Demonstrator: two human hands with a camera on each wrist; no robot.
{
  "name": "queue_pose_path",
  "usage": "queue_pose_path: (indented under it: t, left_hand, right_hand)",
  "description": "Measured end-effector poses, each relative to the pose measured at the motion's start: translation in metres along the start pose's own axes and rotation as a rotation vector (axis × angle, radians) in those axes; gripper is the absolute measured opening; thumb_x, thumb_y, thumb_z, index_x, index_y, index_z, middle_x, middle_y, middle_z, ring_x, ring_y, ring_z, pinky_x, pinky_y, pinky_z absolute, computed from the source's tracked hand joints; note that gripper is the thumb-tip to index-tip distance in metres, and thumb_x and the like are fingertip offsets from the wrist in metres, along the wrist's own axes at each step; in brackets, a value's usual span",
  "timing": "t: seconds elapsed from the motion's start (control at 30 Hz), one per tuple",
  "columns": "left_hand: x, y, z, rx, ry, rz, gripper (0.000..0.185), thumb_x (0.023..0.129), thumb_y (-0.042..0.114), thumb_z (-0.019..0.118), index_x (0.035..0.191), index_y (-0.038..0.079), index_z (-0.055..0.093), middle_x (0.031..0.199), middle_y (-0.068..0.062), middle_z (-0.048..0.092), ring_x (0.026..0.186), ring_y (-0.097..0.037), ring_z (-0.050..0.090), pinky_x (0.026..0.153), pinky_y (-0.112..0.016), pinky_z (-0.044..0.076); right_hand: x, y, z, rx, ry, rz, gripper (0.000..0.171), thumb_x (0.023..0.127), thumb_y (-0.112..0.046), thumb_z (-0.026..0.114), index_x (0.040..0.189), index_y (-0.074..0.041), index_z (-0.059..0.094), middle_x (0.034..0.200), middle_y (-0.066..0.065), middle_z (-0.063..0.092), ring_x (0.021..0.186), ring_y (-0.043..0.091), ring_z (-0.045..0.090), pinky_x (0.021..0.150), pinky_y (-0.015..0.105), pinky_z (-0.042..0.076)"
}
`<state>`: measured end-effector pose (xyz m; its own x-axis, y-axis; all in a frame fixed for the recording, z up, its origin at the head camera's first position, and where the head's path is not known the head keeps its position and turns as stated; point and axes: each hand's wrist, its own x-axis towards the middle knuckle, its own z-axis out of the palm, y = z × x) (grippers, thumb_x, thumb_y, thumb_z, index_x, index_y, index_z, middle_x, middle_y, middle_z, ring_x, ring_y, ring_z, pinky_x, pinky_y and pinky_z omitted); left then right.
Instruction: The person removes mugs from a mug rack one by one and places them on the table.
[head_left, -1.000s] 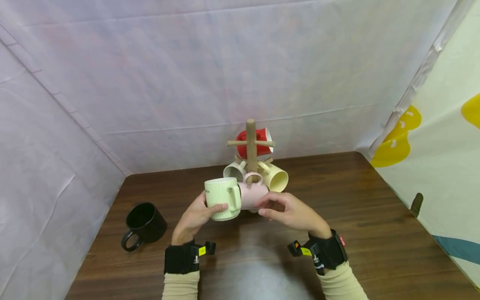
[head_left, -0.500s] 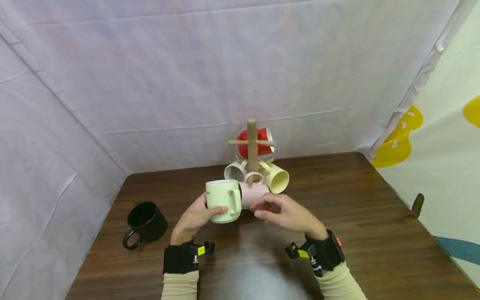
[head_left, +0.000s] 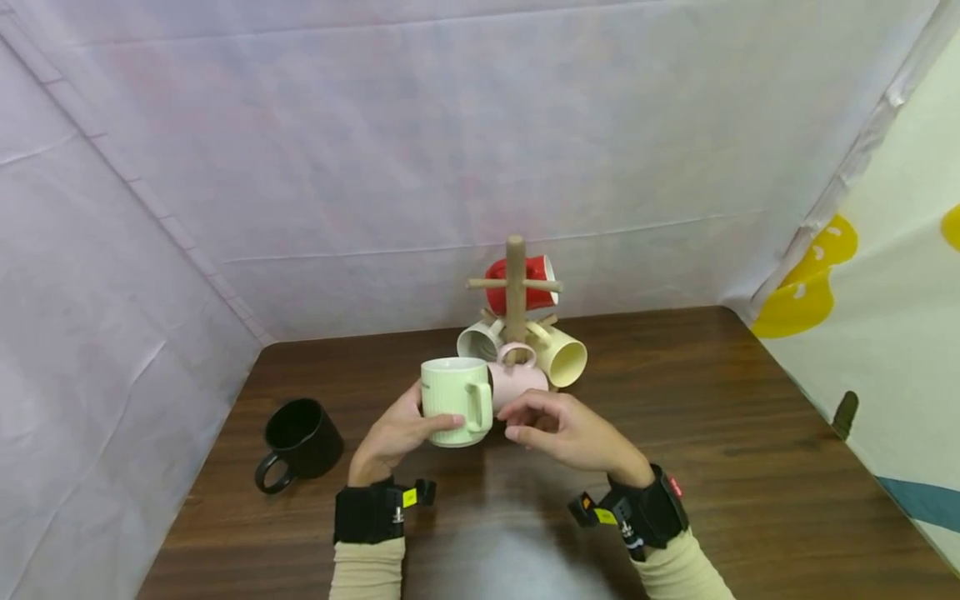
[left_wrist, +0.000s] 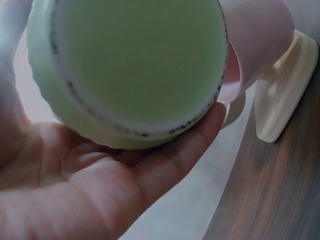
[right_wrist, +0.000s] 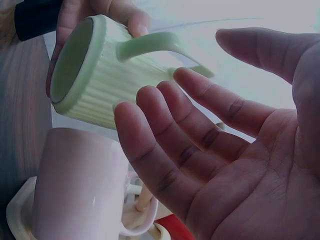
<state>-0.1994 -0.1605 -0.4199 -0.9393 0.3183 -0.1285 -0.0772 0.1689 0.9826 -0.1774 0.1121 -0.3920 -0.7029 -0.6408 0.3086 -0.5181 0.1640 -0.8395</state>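
My left hand (head_left: 393,433) grips a pale green ribbed mug (head_left: 452,396), thumb across its front and fingers behind. It is held upright in front of the mug tree, its handle toward the right. The left wrist view shows its round underside (left_wrist: 145,65). My right hand (head_left: 577,429) hovers just right of that handle (right_wrist: 160,42), palm turned in, fingers loosely bent and holding nothing. Behind the green mug, a pink mug (head_left: 516,385) hangs by its handle on a low peg of the wooden mug tree (head_left: 515,292); the green mug partly covers it.
Other pegs carry a red mug (head_left: 498,292), a whitish mug (head_left: 476,342) and a cream mug (head_left: 564,358). A black mug (head_left: 307,442) stands on the dark wooden table (head_left: 712,433) at the left. Pale cloth walls (head_left: 375,150) border the table.
My right hand has drifted slightly left, narrowing the gap to the green mug's handle. The left hand keeps its hold on the mug. The head view has shifted a little.
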Motion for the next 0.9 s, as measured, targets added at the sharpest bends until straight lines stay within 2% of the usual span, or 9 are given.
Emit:
queue_pose_path:
  t: [0.27,0.6,0.9]
  left_hand:
    - [0.000,0.000,0.000,0.016,-0.015,0.009,0.083,0.079,0.024,0.085,0.146,0.020,0.036,0.127,-0.012,0.057,0.113,-0.026,0.056,0.094,-0.039,0.048]
    - [-0.001,0.001,-0.001,-0.012,-0.009,0.041,0.084,0.078,0.019,0.085,0.146,0.020,0.036,0.128,-0.012,0.057,0.114,-0.026,0.056,0.096,-0.041,0.047]
    - [0.000,0.000,-0.001,-0.035,-0.002,0.055,0.086,0.078,0.019,0.085,0.147,0.022,0.035,0.130,-0.013,0.056,0.114,-0.027,0.056,0.093,-0.040,0.049]
  right_hand:
    - [0.003,0.000,0.002,0.018,0.004,0.001,0.016,0.095,-0.008,0.064,0.111,-0.005,0.067,0.095,0.006,0.067,0.085,0.010,0.064,0.070,0.030,0.058]
    - [0.014,-0.007,0.002,0.083,-0.023,0.033,0.016,0.096,-0.008,0.064,0.111,-0.003,0.067,0.100,0.010,0.067,0.086,0.019,0.065,0.073,0.034,0.059]
    - [0.023,-0.012,0.007,0.116,-0.041,0.066,0.013,0.096,-0.008,0.062,0.107,-0.002,0.065,0.103,0.011,0.063,0.085,0.013,0.066,0.075,0.041,0.059]
